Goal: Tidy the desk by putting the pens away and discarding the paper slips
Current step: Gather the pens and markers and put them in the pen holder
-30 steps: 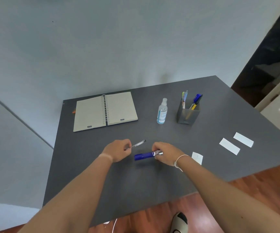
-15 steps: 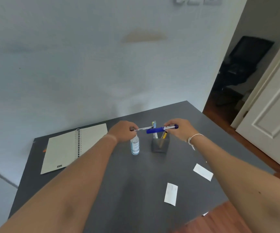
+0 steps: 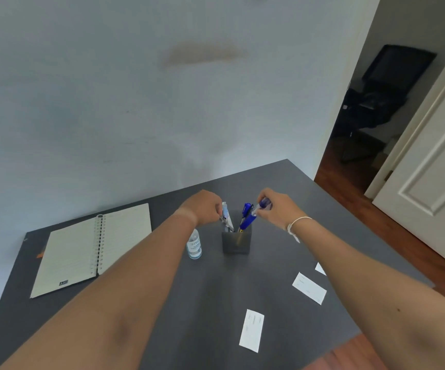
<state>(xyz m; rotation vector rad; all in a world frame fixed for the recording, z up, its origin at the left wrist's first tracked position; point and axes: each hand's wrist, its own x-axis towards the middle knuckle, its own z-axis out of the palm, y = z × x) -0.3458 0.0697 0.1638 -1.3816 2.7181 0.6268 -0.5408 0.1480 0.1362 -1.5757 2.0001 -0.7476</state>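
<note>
Left hand (image 3: pixel 205 208) pinches silver pen (image 3: pixel 226 218), right hand (image 3: pixel 278 208) pinches blue pen (image 3: pixel 248 221), tips entering pen holder (image 3: pixel 236 243). Lower straight, then release; avoid tipping holder.

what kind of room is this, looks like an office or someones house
Probably a home office or study corner. A dark grey desk carries an open spiral notebook and a pen holder, and a panelled white door opens onto wood flooring.
</note>
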